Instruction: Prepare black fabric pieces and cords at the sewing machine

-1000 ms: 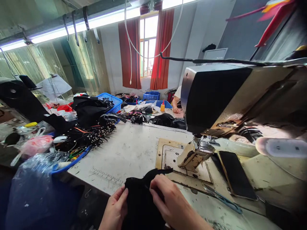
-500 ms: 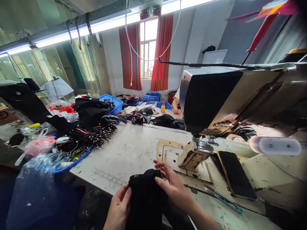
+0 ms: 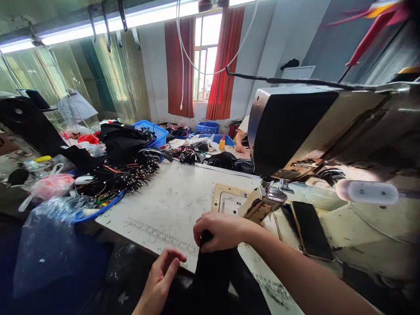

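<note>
Remotely, I'm seeing black cloth (image 3: 215, 275) in the right hand (image 3: 220, 231), ruler-marked white tabletop (image 3: 183, 188) beside it, red curtains (image 3: 180, 70) beyond.

Left of the sewing machine (image 3: 292, 131), you get glare from an overhead tube light (image 3: 147, 18); the window (image 3: 206, 61) beyond is overexposed. A small lamp (image 3: 367, 191) glows beneath the machine's arm, and in front your black cloth (image 3: 215, 280) shows almost uniformly dark.

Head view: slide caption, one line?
Right hand grips black cloth in front of a sewing machine, left hand open nearby.
</note>
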A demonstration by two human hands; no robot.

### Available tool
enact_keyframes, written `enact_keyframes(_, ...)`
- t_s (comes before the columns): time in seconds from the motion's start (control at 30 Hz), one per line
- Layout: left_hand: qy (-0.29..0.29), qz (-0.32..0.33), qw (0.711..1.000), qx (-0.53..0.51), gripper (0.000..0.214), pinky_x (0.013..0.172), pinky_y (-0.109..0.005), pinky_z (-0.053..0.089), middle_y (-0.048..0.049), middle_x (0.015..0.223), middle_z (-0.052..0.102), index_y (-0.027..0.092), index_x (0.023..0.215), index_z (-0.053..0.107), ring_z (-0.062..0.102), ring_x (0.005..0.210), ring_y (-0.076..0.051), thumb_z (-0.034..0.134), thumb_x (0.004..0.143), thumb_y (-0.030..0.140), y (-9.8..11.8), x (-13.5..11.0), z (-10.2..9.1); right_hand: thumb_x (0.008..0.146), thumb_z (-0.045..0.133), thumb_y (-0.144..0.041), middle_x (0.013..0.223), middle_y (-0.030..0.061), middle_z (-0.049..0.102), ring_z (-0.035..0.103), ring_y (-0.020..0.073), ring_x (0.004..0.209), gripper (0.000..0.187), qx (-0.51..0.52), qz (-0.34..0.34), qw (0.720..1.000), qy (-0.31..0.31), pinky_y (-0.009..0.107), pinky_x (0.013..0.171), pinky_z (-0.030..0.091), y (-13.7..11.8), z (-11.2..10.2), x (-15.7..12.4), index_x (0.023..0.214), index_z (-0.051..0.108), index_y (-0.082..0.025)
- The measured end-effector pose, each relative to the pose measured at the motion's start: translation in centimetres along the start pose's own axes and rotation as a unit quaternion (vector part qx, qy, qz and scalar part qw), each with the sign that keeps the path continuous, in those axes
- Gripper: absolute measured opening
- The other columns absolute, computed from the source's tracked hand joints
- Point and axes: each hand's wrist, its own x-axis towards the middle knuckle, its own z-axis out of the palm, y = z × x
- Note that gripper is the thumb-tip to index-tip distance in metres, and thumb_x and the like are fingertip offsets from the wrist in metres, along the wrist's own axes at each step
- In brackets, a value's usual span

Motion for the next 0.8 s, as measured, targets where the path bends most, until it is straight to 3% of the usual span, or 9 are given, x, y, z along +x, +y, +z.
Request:
enact_keyframes(0.1,-0.101,0.065,0.982,0.145,0.025,0.103,-0.039,0.042,-0.0065,0.117,0.068,0.027,0.108,0.066,0.058,0.115,-0.026,0.059,0.087,0.038,-1.7,-1.1,-3.1,0.072,0.071,-0.015,0.083,-0.0007,0.067,0.060,0.0141,0.078,0.011,0.068,0.009,0.997,-0.026,0.022,0.069,0.042,-0.5,-1.1,-1.5,0.082,0.072,-0.020)
enact_keyframes(0.17,-0.104,0.106,0.965,0.218,0.029,0.105,-0.042,0.039,-0.0058,0.118,0.068,0.028,0.109,0.066,0.055,0.119,-0.027,0.064,0.081,0.025,-1.8,-1.2,-4.3,0.074,0.070,-0.014,0.082,-0.0006,0.066,0.059,0.0140,0.079,0.009,0.108,0.017,0.994,-0.004,0.022,0.073,0.043,-0.9,-1.9,-2.5,0.082,0.071,-0.018)
enact_keyframes(0.23,-0.080,0.117,0.954,0.265,0.027,0.103,-0.043,0.040,-0.0060,0.106,0.071,0.026,0.099,0.070,0.057,0.113,-0.028,0.064,0.075,0.014,-1.2,-0.8,-4.9,0.075,0.069,-0.017,0.082,-0.0002,0.065,0.058,0.0147,0.080,0.006,0.143,0.033,0.989,0.028,0.024,0.075,0.043,-1.0,-2.6,-3.6,0.082,0.070,-0.018)
enact_keyframes(0.37,-0.078,0.041,0.984,0.153,0.008,0.087,-0.036,0.048,-0.0067,0.089,0.070,0.019,0.082,0.066,0.063,0.094,-0.024,0.064,0.076,0.023,1.3,0.4,-5.1,0.078,0.070,-0.032,0.083,0.0020,0.064,0.056,0.0176,0.082,0.015,0.225,0.094,0.960,0.138,0.027,0.074,0.043,0.5,-3.2,-6.5,0.082,0.066,-0.018)
enact_keyframes(0.5,-0.048,0.039,0.995,0.080,0.028,0.063,-0.027,0.048,-0.0044,0.078,0.066,0.016,0.098,0.057,0.063,0.067,-0.017,0.055,0.084,0.041,5.2,3.8,-4.6,0.072,0.076,-0.042,0.079,0.0017,0.060,0.054,0.0175,0.076,0.028,0.283,0.176,0.897,0.291,0.028,0.068,0.041,1.9,-1.5,-10.1,0.079,0.063,-0.018)
enact_keyframes(0.6,-0.048,0.120,0.983,0.127,0.027,0.068,-0.029,0.049,-0.0057,0.086,0.066,0.015,0.105,0.057,0.062,0.075,-0.018,0.048,0.087,0.032,10.9,8.1,-2.8,0.071,0.078,-0.043,0.075,0.0005,0.059,0.055,0.0157,0.071,0.030,0.355,0.196,0.848,0.342,0.026,0.062,0.040,0.5,1.9,-12.1,0.079,0.062,-0.019)
enact_keyframes(0.7,-0.128,0.240,0.942,0.196,0.022,0.087,-0.030,0.045,-0.0042,0.097,0.067,0.019,0.098,0.065,0.060,0.093,-0.019,0.048,0.083,0.019,17.3,10.7,1.6,0.070,0.080,-0.042,0.089,0.0041,0.066,0.065,0.0217,0.083,0.036,0.525,0.150,0.794,0.265,0.031,0.071,0.047,-2.7,5.6,-12.6,0.096,0.064,-0.024)
enact_keyframes(0.73,-0.187,0.278,0.915,0.225,0.023,0.087,-0.029,0.045,-0.0029,0.094,0.068,0.020,0.093,0.068,0.061,0.092,-0.018,0.049,0.082,0.016,18.9,10.7,3.6,0.068,0.082,-0.046,0.098,0.0057,0.066,0.066,0.0255,0.090,0.047,0.571,0.121,0.771,0.255,0.036,0.075,0.049,-3.7,6.6,-12.5,0.106,0.064,-0.026)
enact_keyframes(0.8,-0.324,0.368,0.817,0.305,0.028,0.084,-0.027,0.045,-0.0018,0.088,0.069,0.022,0.090,0.071,0.062,0.086,-0.017,0.049,0.080,0.009,20.1,9.5,7.9,0.063,0.081,-0.058,0.111,0.0070,0.066,0.065,0.0282,0.101,0.061,0.631,0.078,0.701,0.323,0.041,0.083,0.050,-4.9,7.6,-12.0,0.114,0.063,-0.030)
